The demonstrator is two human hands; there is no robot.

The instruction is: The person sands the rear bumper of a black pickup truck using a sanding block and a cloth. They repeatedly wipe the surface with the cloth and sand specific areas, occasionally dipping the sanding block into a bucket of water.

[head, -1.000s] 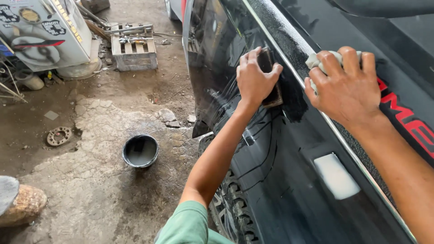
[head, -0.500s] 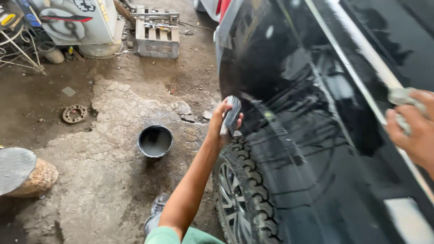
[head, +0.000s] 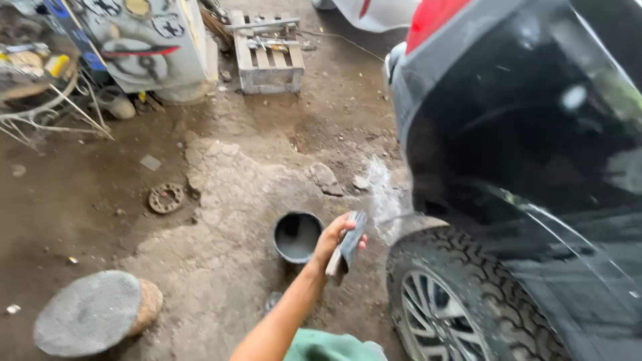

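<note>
I see the left hand (head: 334, 242) clenched round a flat block (head: 348, 249) — just right of the bucket (head: 297, 236), left of the tyre (head: 461, 301). Right hand — out of view.

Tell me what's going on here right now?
A person's left hand holds a flat grey sanding block out over the dirt floor, beside a small black bucket of murky water. It is off the wet black car body panel, near the knobbly tyre. The right hand is out of view.
</note>
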